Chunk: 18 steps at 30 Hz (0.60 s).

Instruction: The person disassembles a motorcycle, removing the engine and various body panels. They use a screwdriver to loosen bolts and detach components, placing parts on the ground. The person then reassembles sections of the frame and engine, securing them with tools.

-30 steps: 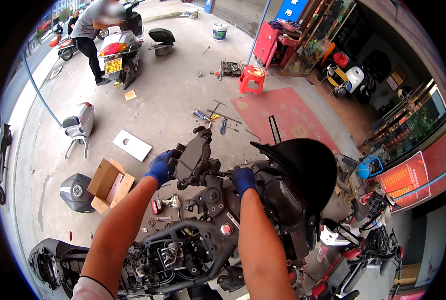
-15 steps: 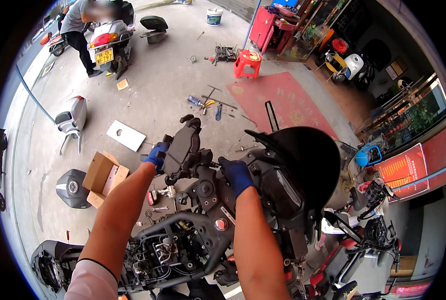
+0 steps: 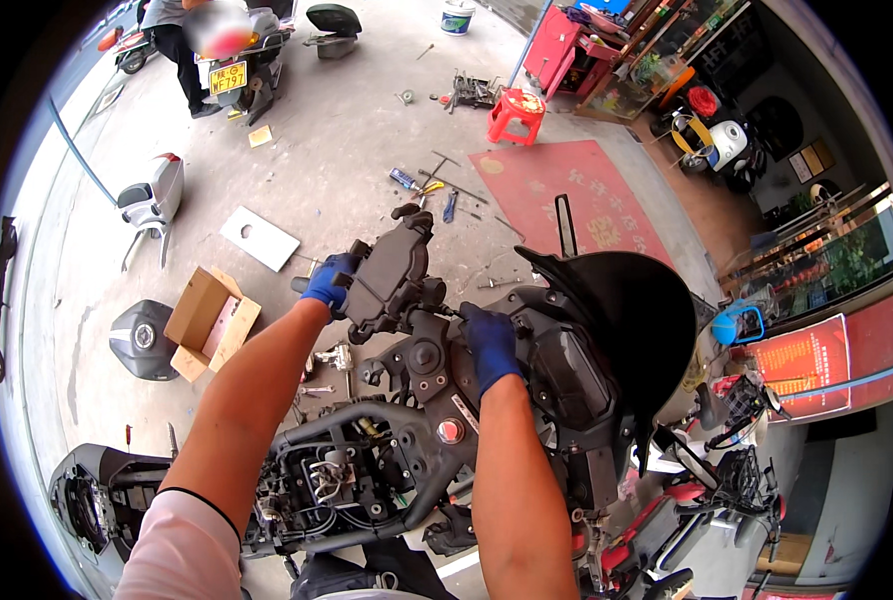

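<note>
A partly stripped black motorcycle lies below me, its frame (image 3: 367, 412) and engine parts (image 3: 332, 480) exposed. My left hand (image 3: 330, 282), in a blue glove, is closed round the handlebar beside a black phone holder (image 3: 395, 272). The holder is tilted and hides part of the bar. My right hand (image 3: 491, 348), also blue-gloved, is closed at the bar's inner end, between the holder and the dash (image 3: 570, 372). Its fingertips are curled and what they hold is hidden. Past it stands a dark windscreen (image 3: 632, 330).
An open cardboard box (image 3: 202, 312) and a black tank cover (image 3: 145, 340) lie at left, near a white panel (image 3: 259, 241). Hand tools (image 3: 450, 207) are scattered ahead, before a red stool (image 3: 516, 117). A person (image 3: 175, 50) stands by a scooter (image 3: 242, 75). More motorcycles (image 3: 707, 500) are at right.
The whole view has shifted, with most surroundings now slightly higher and further right. Both hands keep their places on the motorcycle.
</note>
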Each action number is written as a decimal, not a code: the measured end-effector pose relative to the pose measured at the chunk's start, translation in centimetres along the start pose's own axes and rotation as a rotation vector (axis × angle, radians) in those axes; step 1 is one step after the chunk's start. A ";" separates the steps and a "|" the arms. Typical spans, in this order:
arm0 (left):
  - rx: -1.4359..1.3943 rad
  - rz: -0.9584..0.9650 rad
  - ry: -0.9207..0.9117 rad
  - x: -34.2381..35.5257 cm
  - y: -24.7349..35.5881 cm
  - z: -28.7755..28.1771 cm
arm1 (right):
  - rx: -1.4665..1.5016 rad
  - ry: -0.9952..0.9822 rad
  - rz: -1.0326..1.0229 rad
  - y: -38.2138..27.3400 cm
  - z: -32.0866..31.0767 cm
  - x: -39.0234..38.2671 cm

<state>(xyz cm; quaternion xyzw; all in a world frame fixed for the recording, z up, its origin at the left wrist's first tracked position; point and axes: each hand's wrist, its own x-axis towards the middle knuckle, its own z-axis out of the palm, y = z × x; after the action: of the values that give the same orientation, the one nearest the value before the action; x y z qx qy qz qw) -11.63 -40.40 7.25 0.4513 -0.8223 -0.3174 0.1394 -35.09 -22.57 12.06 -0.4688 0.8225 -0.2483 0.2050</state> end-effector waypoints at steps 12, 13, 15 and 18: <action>-0.007 -0.024 0.051 -0.2 0.4 0.2 | -0.206 0.026 -0.170 0.6 0.1 -1.0; -0.017 -0.053 0.031 -0.1 0.8 0.0 | -0.190 0.033 -0.133 0.3 0.0 -1.2; -0.016 -0.087 0.006 0.1 1.8 -0.5 | -0.293 0.004 -0.168 0.9 0.2 -0.7; 0.005 -0.088 0.003 0.0 2.2 -1.0 | -0.442 -0.033 -0.245 -0.1 -0.4 -1.0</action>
<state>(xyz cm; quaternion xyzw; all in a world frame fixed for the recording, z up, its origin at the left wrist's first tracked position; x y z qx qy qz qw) -12.54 -39.94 9.48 0.4877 -0.8024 -0.3203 0.1253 -34.74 -21.68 12.54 -0.6026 0.7903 -0.0780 0.0790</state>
